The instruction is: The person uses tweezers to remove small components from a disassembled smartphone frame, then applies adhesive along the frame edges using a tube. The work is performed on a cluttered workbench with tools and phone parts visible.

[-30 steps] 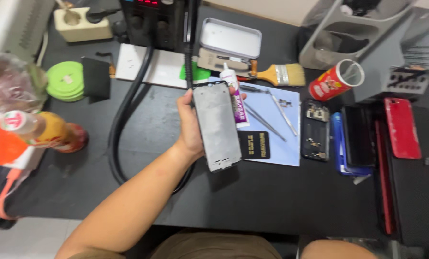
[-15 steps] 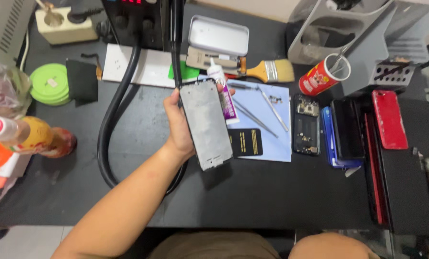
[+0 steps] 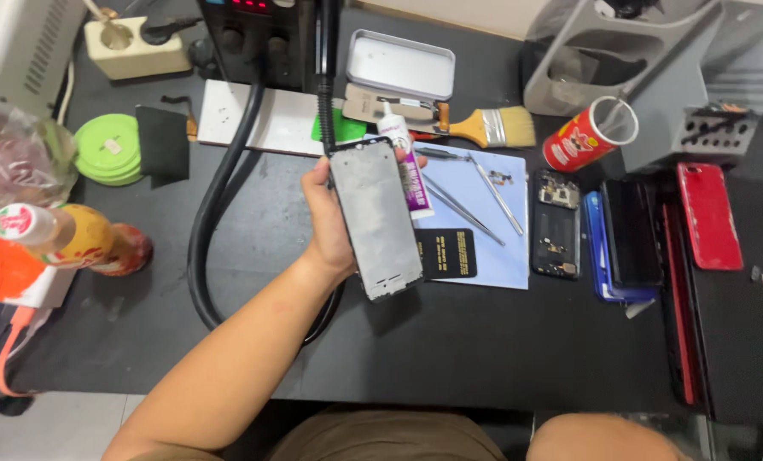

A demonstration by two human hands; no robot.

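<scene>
At the near edge the left forearm comes up from the lower left and reaches diagonally toward the middle of the black desk (image 3: 501,350). The left hand (image 3: 330,218) is raised above the desk, with the wrist almost straight. Its fingers are curled around the left long edge of a phone frame (image 3: 375,218), and one fingertip shows at the top right corner, so the hand grips the frame firmly. The frame is held nearly upright in the view, its grey inner side facing the camera, the top end a little to the left. The right hand is not visible.

Just right of the frame lie a black card (image 3: 446,253) and metal tweezers (image 3: 463,205) on a pale blue mat (image 3: 505,256). Farther right lies an opened phone body (image 3: 557,224). Far behind the frame are a paint brush (image 3: 484,128) and a metal tin (image 3: 401,65).
</scene>
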